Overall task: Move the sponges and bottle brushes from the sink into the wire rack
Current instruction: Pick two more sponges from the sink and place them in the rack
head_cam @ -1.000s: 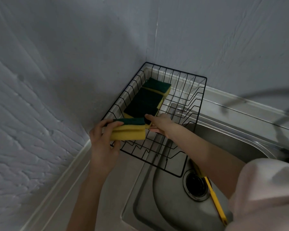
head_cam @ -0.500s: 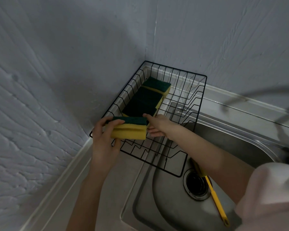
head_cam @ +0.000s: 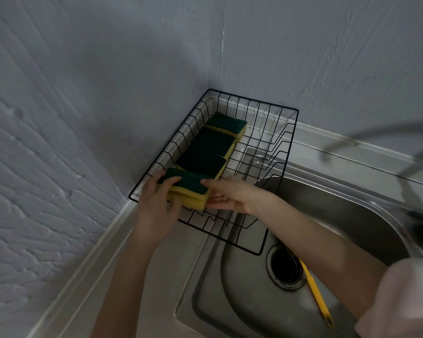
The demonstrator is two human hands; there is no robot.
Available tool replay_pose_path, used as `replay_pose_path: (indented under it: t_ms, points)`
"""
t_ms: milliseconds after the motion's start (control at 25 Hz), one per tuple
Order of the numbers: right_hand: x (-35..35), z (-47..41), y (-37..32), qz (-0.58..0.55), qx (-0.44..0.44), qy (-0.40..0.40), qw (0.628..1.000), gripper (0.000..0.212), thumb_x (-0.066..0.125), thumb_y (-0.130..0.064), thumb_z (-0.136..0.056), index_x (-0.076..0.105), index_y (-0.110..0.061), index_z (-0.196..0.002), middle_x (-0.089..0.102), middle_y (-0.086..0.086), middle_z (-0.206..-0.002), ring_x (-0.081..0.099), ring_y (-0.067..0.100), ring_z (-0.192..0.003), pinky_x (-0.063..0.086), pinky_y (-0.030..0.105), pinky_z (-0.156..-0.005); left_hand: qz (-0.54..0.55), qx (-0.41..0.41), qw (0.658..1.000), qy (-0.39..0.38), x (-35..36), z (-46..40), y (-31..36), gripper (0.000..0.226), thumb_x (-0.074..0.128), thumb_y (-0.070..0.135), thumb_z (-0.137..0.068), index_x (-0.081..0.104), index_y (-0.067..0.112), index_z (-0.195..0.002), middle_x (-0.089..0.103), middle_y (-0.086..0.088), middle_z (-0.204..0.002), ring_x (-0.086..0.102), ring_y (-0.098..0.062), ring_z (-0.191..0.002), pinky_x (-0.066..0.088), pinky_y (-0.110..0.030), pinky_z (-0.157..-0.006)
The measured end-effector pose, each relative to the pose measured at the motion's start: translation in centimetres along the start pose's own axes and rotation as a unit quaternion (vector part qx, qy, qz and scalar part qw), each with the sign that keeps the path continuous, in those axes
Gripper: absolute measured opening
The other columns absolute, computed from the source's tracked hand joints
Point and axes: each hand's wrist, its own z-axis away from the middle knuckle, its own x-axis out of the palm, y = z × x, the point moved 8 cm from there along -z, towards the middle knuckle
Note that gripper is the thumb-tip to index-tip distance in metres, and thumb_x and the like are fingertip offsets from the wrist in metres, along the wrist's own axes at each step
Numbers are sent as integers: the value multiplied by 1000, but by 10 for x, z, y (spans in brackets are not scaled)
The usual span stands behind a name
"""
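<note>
Foam-soft, light sponge [head_cam: 189,190]: we gripped its end with left hand [head_cam: 156,211], fingers [head_cam: 174,179] curled over the green top, right hand [head_cam: 230,196] loosely steadying the other end, at the wire rack [head_cam: 294,147] near edge. Rack sat on the steel counter [head_cam: 142,276], wall corner behind; yellow brush [head_cam: 315,296] lay in the sink [head_cam: 254,301] beside it.

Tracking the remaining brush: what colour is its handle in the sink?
Yellow handle, head view.
</note>
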Motion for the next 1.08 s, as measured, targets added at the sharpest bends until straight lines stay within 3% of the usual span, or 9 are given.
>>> replay_pose_path:
  t_ms: [120, 320, 520, 640, 680, 760, 840, 960, 1080]
  points:
    - [0, -8, 4, 13, -13, 33, 999, 42, 60, -20, -85, 49, -3, -121, 61, 20, -121, 64, 25, -102, 56, 24, -72, -42, -51, 997, -46, 12, -4, -7, 37, 41, 23, -93, 44, 13, -129, 28, -14, -148, 23, -29, -136, 25, -46, -111]
    - [-2, -20, 9, 92, -40, 69, 993, 40, 62, -22, -84, 53, -6, -119, 62, 18, -120, 63, 27, -104, 53, 37, -91, -139, -63, 985, -80, 24, -6, -11, 44, 28, 38, -94, 38, 19, -133, 25, -5, -152, 14, -19, -140, 11, -36, -108]
    - [-6, -24, 2, 231, -65, 106, 965, 42, 61, -31, -83, 54, -7, -117, 65, 12, -103, 64, 22, -90, 56, 32, -82, -194, -79, 971, -113, 28, -6, -12, 46, 27, 42, -94, 38, 21, -133, 28, -3, -151, 23, -21, -138, 16, -35, -108]
    - [-4, -18, -3, 290, -81, 113, 947, 43, 55, -37, -86, 55, -7, -115, 58, 3, -75, 56, 13, -64, 49, 19, -54, -193, -86, 969, -131, 27, -9, -12, 44, 30, 39, -94, 39, 19, -133, 29, -5, -150, 27, -23, -137, 19, -39, -109]
    - [-4, -15, -6, 298, -92, 114, 943, 43, 53, -37, -87, 54, -7, -118, 59, 4, -79, 57, 15, -69, 48, 19, -55, -183, -89, 970, -136, 26, -10, -11, 44, 32, 37, -94, 39, 18, -133, 30, -7, -150, 29, -24, -136, 20, -41, -110]
    - [-7, -6, -11, 325, -117, 120, 931, 46, 50, -35, -89, 47, -6, -125, 59, 12, -109, 57, 23, -99, 47, 25, -75, -147, -95, 975, -136, 25, -11, -6, 44, 35, 33, -93, 38, 15, -133, 30, -10, -149, 31, -28, -134, 26, -45, -110]
    - [-12, 6, -17, 378, -142, 143, 903, 52, 49, -34, -88, 39, -5, -130, 48, 17, -130, 46, 29, -119, 43, 33, -95, -134, -85, 979, -125, 23, -11, 5, 44, 38, 31, -93, 36, 15, -134, 29, -12, -149, 31, -29, -134, 29, -48, -108]
    - [-18, 34, -30, 477, -201, 181, 836, 55, 48, -30, -88, 32, -6, -135, 42, 19, -135, 38, 33, -125, 36, 43, -105, -145, -55, 982, -106, 18, -7, 27, 45, 41, 29, -92, 35, 15, -134, 30, -14, -148, 32, -30, -133, 32, -49, -106]
    - [-29, 69, -35, 497, -255, 223, 799, 54, 49, -25, -87, 32, -9, -136, 40, 16, -140, 31, 31, -132, 24, 41, -110, -135, -13, 987, -87, 12, 4, 51, 44, 44, 25, -91, 38, 15, -133, 34, -15, -146, 36, -31, -130, 35, -50, -104]
